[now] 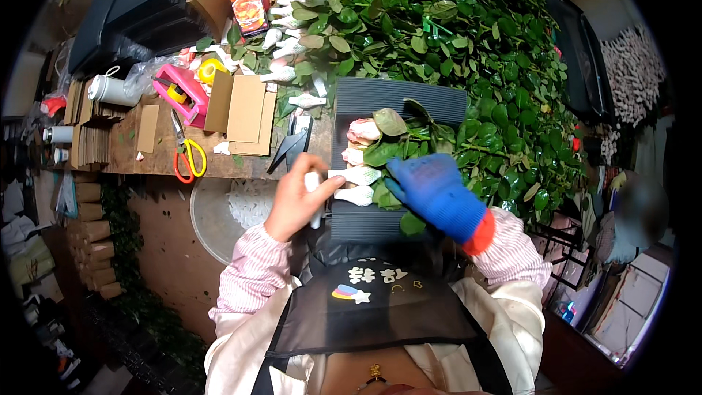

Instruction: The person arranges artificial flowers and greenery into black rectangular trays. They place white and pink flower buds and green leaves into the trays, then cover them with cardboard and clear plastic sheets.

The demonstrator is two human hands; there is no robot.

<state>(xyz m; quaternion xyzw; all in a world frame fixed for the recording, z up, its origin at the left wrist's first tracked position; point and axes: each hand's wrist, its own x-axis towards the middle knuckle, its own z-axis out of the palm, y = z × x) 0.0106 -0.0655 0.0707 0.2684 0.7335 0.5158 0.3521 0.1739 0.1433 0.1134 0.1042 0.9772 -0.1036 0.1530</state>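
Note:
My bare left hand (300,197) is curled round a white netted sleeve (316,214), its thumb touching the left end of a sleeved bud (351,175). My blue-gloved right hand (431,190) is closed on leafy rose stems (398,175) to the right of the buds. On a dark ridged board (365,227) lie two pink roses (363,131), two white-netted buds, one below the other, and green leaves. A black stapler-like tool (292,143) lies just left of the board.
A leafy rose pile (468,29) covers the bench's back and right. Left are scissors (189,157), pink tape dispensers (183,95), cardboard (247,113) and a white cup (110,88). A round tub (212,219) is below the bench (128,146). A blurred person (632,219) is at right.

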